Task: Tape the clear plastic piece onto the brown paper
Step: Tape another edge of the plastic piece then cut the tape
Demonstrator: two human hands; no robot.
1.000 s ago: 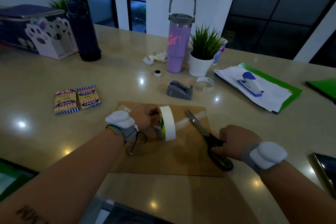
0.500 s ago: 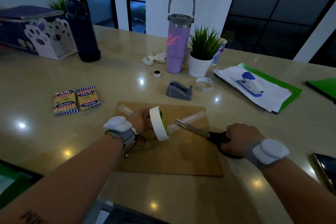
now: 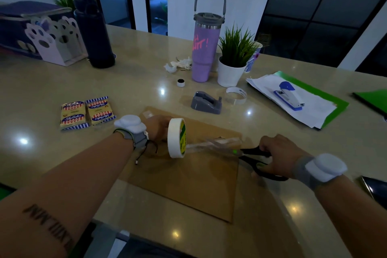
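On the counter (image 3: 136, 81): purple tumbler (image 3: 204, 52) just beside a potted plant (image 3: 233, 63), grey tape dispenser (image 3: 206, 103), two cracker packs (image 3: 87, 112) side by side, blue stapler (image 3: 290, 95) lying on white papers (image 3: 312, 109), dark bottle (image 3: 95, 35).

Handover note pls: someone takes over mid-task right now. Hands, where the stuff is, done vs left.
Left hand: grip on the tape roll, held on edge over the brown paper, a clear strip pulled out to the right.
Right hand: grip on the black scissors, blades at the far end of the strip; blades blurred, so cut cannot be confirmed.
Clear plastic piece: crumpled near the paper's right edge, under the strip.
Done: tape drawn across.
Left: cut the strip, press it down over plastic and paper.
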